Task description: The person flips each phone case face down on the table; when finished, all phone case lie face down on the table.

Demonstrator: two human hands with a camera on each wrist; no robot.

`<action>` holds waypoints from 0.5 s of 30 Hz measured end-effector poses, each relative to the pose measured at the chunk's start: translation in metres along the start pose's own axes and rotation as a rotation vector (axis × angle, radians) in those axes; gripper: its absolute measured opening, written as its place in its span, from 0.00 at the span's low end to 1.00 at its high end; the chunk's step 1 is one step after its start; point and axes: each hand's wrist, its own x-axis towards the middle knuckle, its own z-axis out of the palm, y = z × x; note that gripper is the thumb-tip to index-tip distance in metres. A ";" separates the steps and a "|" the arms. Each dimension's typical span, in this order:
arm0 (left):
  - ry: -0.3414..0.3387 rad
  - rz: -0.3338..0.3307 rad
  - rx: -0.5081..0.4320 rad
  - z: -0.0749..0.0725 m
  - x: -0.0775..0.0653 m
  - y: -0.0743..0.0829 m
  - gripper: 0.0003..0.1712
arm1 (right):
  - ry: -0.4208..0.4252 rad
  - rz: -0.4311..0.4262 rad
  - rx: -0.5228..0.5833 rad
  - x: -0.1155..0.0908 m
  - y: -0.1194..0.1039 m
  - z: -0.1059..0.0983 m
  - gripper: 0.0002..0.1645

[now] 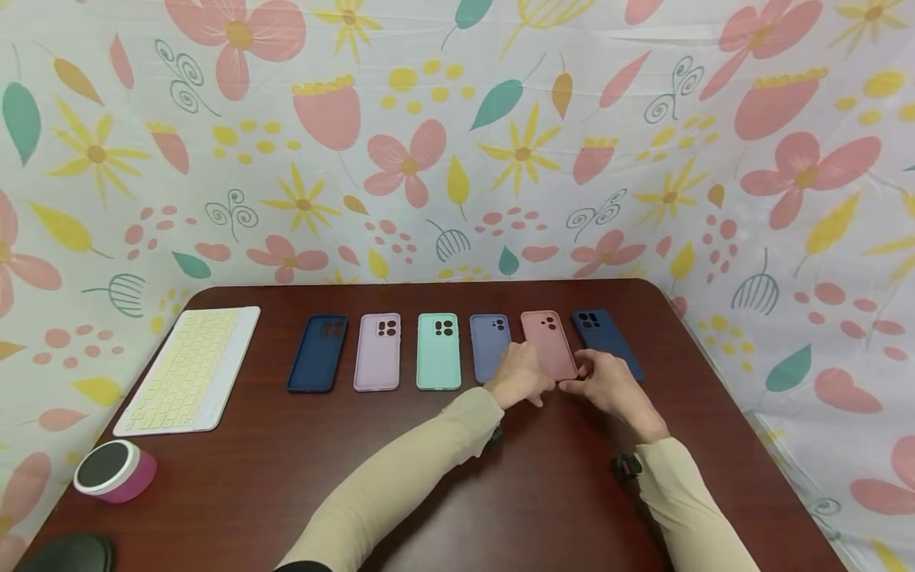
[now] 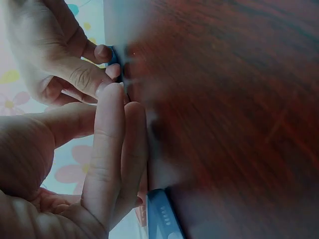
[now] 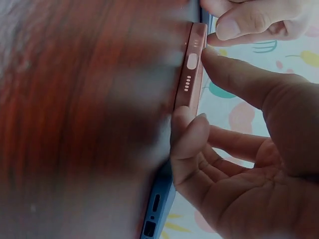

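A pink phone case (image 1: 549, 343) lies face down between my two hands, its camera cutouts at the far end. My left hand (image 1: 520, 373) is at its near left side; in the left wrist view two fingers (image 2: 103, 149) look fairly straight beside the case's edge. At the near right corner, my right hand (image 1: 608, 385) pinches the case, thumb at one side and curled fingertips (image 3: 185, 137) at the other. A grey-blue phone case (image 1: 489, 345) sits just left of the left hand. Beyond the right hand lies a dark blue phone case (image 1: 606, 342), partly covered.
Further left in the same row are a mint phone case (image 1: 438, 353), a lilac one (image 1: 377, 353) and a navy one (image 1: 318, 355). A white keyboard (image 1: 189, 369) and a pink-and-white round container (image 1: 114, 470) stand at the left, near a dark round object (image 1: 67, 554).
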 end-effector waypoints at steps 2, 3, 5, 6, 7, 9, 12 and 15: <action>-0.002 -0.003 0.009 0.004 0.005 -0.002 0.12 | -0.008 0.004 -0.012 0.001 0.000 0.001 0.44; -0.007 -0.006 0.008 0.005 0.007 -0.003 0.12 | -0.012 0.004 -0.017 0.001 0.000 0.002 0.44; -0.011 -0.013 0.022 0.010 0.012 -0.006 0.14 | -0.017 0.009 -0.019 0.003 0.000 0.002 0.44; -0.011 -0.019 0.030 0.012 0.015 -0.007 0.15 | -0.019 0.010 -0.019 0.003 0.001 0.002 0.44; -0.010 -0.023 0.039 0.013 0.017 -0.008 0.15 | -0.021 0.010 -0.018 0.004 0.001 0.002 0.43; -0.008 -0.032 0.060 0.016 0.020 -0.008 0.16 | -0.030 0.011 -0.019 0.005 0.001 0.002 0.43; 0.013 -0.045 0.090 0.018 0.023 -0.008 0.17 | -0.044 0.015 -0.023 0.007 0.000 0.002 0.42; 0.026 -0.050 0.101 0.020 0.024 -0.007 0.17 | -0.055 0.022 -0.027 0.009 -0.001 0.001 0.40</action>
